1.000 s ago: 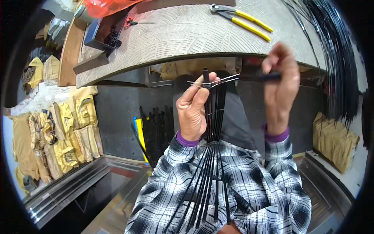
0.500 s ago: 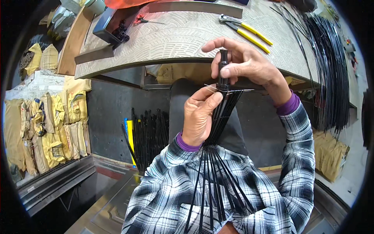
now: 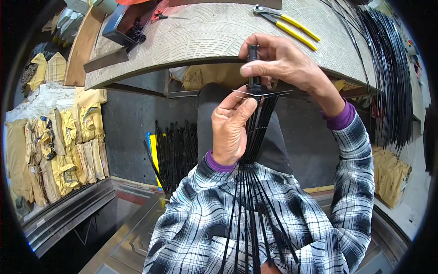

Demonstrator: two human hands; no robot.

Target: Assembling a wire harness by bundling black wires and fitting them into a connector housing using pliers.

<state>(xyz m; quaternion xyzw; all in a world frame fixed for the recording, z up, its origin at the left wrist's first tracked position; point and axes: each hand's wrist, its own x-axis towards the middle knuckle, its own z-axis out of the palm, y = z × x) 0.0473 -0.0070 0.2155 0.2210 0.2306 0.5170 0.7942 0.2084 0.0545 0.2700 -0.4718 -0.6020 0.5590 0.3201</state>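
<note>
What looks like an umbrella frame lies along my lap, its long thin black ribs running back over my plaid shirt. A black tube stands out at its far end, above a dark collar where the ribs meet. My right hand is wrapped round the tube, thumb on the near side and fingers behind it. Below it, my left hand pinches at the collar between thumb and fingers. A thin pale wire crosses there, its ends sticking out on both sides. The fingertips partly hide the collar.
On the workbench ahead lie yellow-handled pliers, red-handled snips and a blue bin of small black parts. Black ribs hang over its right end. More black frames stand left of my legs; yellowish sacks line the left.
Both hands and the frame have shifted slightly left and away from me. My right forefinger, stretched out before, now curls down behind the tube. The wire still crosses the collar.
</note>
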